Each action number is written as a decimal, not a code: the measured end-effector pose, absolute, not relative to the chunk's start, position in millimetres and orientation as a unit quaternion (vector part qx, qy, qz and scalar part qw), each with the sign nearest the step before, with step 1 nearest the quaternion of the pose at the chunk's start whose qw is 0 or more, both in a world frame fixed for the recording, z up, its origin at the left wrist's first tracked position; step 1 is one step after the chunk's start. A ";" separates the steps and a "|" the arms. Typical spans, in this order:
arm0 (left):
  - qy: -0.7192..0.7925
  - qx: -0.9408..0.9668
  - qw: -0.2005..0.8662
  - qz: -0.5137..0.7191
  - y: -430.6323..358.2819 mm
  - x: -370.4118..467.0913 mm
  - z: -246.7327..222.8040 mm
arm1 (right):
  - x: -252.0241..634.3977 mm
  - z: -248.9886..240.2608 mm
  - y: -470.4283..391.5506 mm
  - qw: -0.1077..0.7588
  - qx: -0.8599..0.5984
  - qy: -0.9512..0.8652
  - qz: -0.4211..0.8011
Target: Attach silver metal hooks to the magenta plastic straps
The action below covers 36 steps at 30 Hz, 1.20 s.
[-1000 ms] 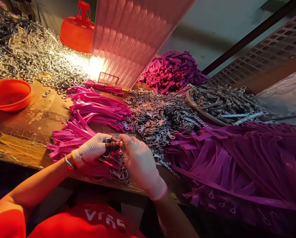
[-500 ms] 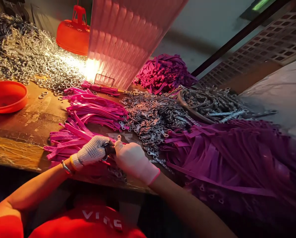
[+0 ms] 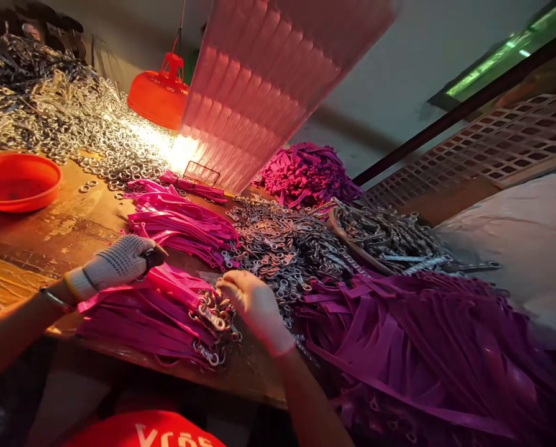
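Now your left hand point(image 3: 118, 262) is clasping a dark tool point(image 3: 154, 255); your right hand point(image 3: 255, 304) is holding its fingertips bunched, contents unclear, while pink straps point(image 3: 142, 315) are lying beside them, metal clasps point(image 3: 215, 319) nearest.

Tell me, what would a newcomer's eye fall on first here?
Probably the glowing orange-red lamp at the upper left, beside a tilted ribbed panel. Then the purple straps heaped at the lower right and the metal pieces piled at the upper left. Left of centre, the gloved left hand holds a dark tool near bright pink straps.
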<state>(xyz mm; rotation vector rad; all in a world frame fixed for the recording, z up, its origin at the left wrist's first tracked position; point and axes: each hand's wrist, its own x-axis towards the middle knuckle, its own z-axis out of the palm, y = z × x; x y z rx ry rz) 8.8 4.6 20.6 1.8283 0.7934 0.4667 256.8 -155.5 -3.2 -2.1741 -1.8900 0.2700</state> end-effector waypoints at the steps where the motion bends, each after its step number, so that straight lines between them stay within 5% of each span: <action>1: 0.334 0.709 0.587 0.201 -4.2 13.8 12.2 | 267.6 -11.4 -139.8 0.116 -0.784 -0.603 0.088; 5: 0.329 0.484 0.797 0.150 -36.1 41.2 -2.8 | 297.1 -49.0 -76.5 0.049 -0.866 -0.493 0.060; 9: 0.346 0.304 0.879 0.119 -44.9 60.4 -3.9 | 305.1 -72.5 -56.1 0.032 -0.870 -0.488 0.059; 28: 0.280 0.106 0.932 0.202 -67.1 45.6 -0.5 | 288.9 -73.9 -87.0 -0.021 -0.831 -0.556 0.028; 36: 0.268 0.113 0.938 0.187 -87.5 38.1 2.4 | 285.2 -80.0 -89.8 0.044 -0.856 -0.514 0.043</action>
